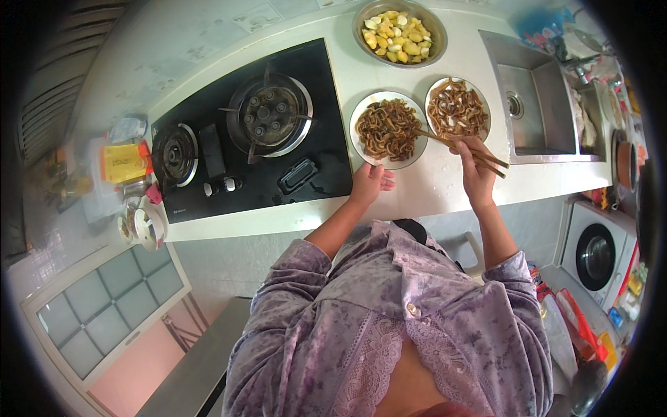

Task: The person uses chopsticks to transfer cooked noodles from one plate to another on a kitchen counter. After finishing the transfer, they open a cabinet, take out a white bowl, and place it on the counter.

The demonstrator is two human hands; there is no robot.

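My right hand (473,169) grips a pair of wooden chopsticks (448,142). Their tips reach into brown, glossy food strips (388,130) on a white round plate (359,112). At the near rim of that plate is my left hand (371,183), its fingers apart and close to the edge; whether it bears on the plate is hard to tell. A second white plate (431,104), to the right and slightly farther back, holds similar brown strips with pale pieces among them (456,107). The two plates stand side by side on the white countertop (411,187).
Behind the plates stands a metal bowl (359,39) of yellow and pale chunks (401,39). A black gas hob (219,198) with two burners lies left. At right is a stainless steel sink (536,109). Farther right on the floor stands a front-loading washing machine (599,255).
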